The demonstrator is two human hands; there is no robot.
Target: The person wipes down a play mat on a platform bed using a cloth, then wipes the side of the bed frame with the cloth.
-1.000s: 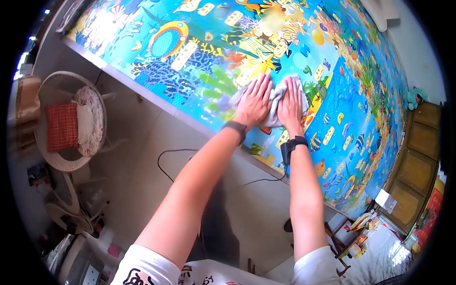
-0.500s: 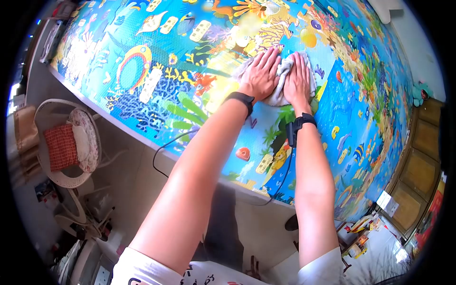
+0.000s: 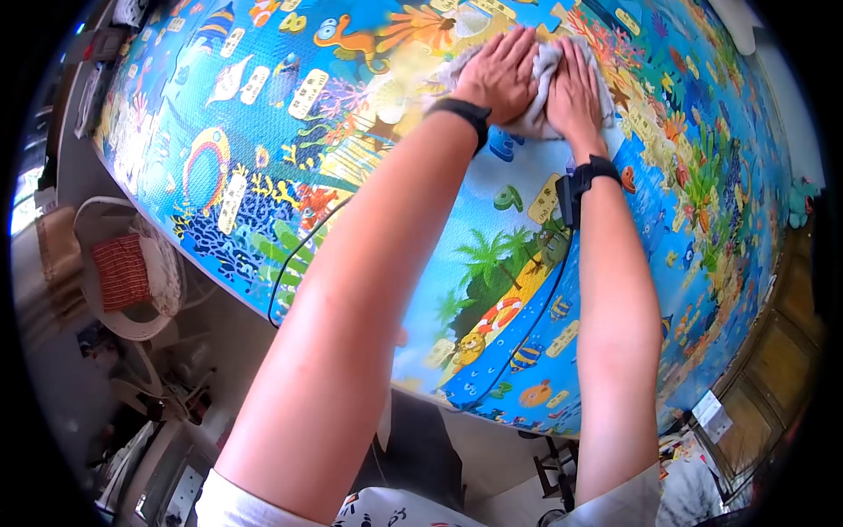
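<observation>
While the left hand [image 3: 502, 77] and right hand [image 3: 575, 101] lie flat and outstretched on the cloth [image 3: 544, 66], neither visibly grips it. Smoothing its bunched middle should even pressure on the printed mat [image 3: 479, 198].

A crumpled grey-white cloth [image 3: 546, 63] is being borne by a broad raised surface [image 3: 479, 198], which is being covered by a blue sea print [image 3: 487, 373] — striped fish [image 3: 527, 357], palm trees [image 3: 488, 253] and yellow labels [image 3: 308, 95]. The cloth is being pressed onto it by the left hand [image 3: 499, 77] and the right hand [image 3: 573, 101] — side by side.
</observation>
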